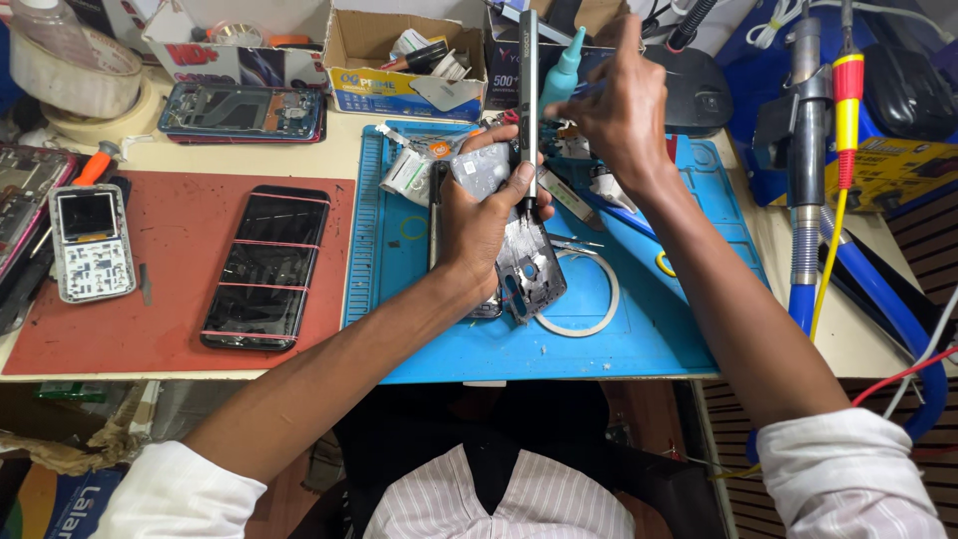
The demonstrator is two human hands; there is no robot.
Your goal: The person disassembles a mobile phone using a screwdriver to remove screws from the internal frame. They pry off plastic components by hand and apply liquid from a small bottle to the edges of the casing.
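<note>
Left hand [486,215]: wraps around a phone frame [524,262], fingers curled over its upper end, thumb side toward the person; the hand also steadies a dark driver [528,100] that stands upright against the frame.
Phone frame: a stripped grey shell, tilted, held just above the blue mat [639,339]; its lower end points toward the person and shows a cut-out opening.
Driver: slim, dark, pen-shaped, upright, its tip down at the frame beside the left fingers.
Right hand [619,110]: raised over the far part of the mat, fingers pinched narrowly together on something small; what it pinches I cannot tell. It is just beside the top of the driver and a teal bottle [565,68].
Blue mat: lies in the middle of the bench, under both hands.
White ring [599,309]: a thin loop flat on the mat, just right of the frame.
Red mat [170,260]: left of the blue one, touching it edge to edge.
Black phone [264,268]: lies face up on the red mat, with thin bands across it.
Small board phone [90,243]: opened, at the red mat's left edge.
Cardboard box [399,60]: open, at the far edge, holding small parts.
Tape roll [80,85]: far left corner.
Blue hose [868,289]: right of the mat, beside a yellow lead [833,230].
</note>
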